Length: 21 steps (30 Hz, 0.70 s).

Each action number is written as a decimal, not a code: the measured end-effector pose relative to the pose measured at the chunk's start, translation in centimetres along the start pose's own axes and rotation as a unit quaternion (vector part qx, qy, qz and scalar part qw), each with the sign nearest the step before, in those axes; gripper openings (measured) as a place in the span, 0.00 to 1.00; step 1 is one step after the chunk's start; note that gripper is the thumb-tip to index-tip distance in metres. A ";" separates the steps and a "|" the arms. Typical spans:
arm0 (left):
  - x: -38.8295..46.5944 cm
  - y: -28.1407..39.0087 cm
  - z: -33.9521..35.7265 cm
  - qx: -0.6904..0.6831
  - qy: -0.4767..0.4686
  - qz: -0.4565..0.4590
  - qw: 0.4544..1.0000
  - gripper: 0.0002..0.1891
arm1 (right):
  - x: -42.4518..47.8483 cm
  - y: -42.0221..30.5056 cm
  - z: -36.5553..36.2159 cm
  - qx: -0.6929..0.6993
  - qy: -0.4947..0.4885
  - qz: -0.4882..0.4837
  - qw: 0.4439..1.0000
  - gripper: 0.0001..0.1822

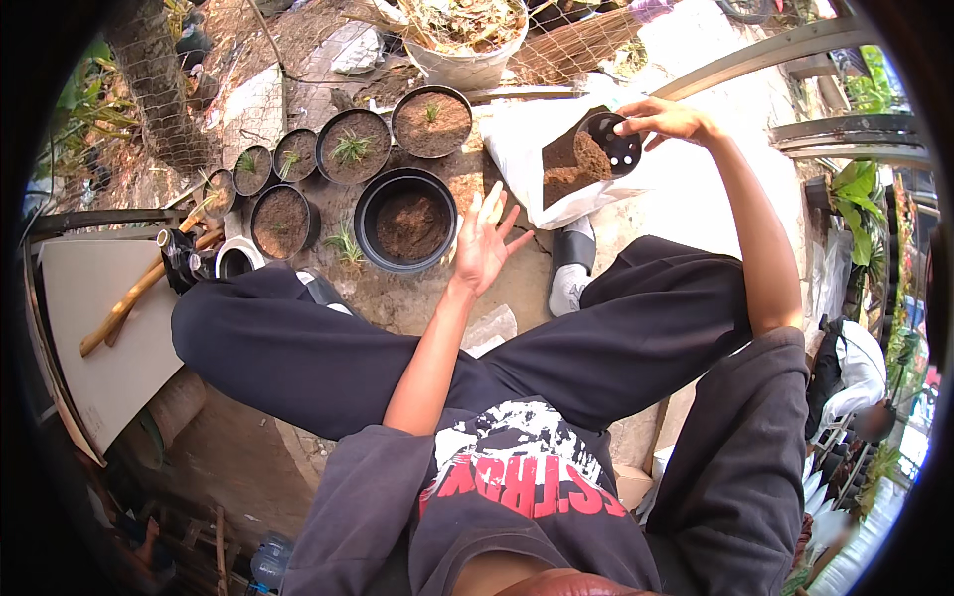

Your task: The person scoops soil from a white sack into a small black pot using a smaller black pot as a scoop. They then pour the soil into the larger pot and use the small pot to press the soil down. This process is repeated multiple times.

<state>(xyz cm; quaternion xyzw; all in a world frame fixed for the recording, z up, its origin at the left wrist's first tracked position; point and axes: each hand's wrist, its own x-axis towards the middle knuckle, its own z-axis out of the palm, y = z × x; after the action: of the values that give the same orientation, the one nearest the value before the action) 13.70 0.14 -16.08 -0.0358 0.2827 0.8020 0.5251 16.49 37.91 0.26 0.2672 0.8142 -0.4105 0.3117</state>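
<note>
My right hand (659,123) grips the rim of a small black plastic pot with drainage holes (623,145), tilted at the mouth of a white sack (555,216). Loose brown soil (591,158) lies at the pot and inside the sack. My left hand (483,246) is raised with its fingers spread and holds nothing. Beside it stands a large black pot (361,223), partly filled with soil. A small uprooted grassy plant (344,242) lies on the ground left of that pot. Several black pots of soil with small plants, such as one with a grassy tuft (350,147), stand beyond.
Wire netting (313,45) and a large pale bucket of dry leaves (466,67) are at the far side. Wooden-handled tools (127,305) rest on a pale board (97,372) at the left. A slippered foot (572,276) is near the sack.
</note>
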 end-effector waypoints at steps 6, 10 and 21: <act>-1.4 1.3 0.4 -0.025 -0.023 0.046 0.998 0.47 | -4.5 -4.4 -0.6 -0.005 0.068 -0.031 0.997 0.47; -2.5 3.1 0.2 -0.017 -0.020 0.092 0.995 0.46 | -5.3 -9.0 0.3 -0.071 0.078 -0.055 0.993 0.50; -7.4 8.4 -1.1 -0.010 0.063 0.247 0.967 0.37 | -1.8 -21.3 9.3 -0.199 -0.068 -0.203 0.956 0.42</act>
<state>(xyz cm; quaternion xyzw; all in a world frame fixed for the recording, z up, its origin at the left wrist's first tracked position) 9.49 -8.93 -10.89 -0.0204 0.3075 0.9056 0.2914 5.63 18.72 7.85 -0.0003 0.8934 -0.3118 0.3234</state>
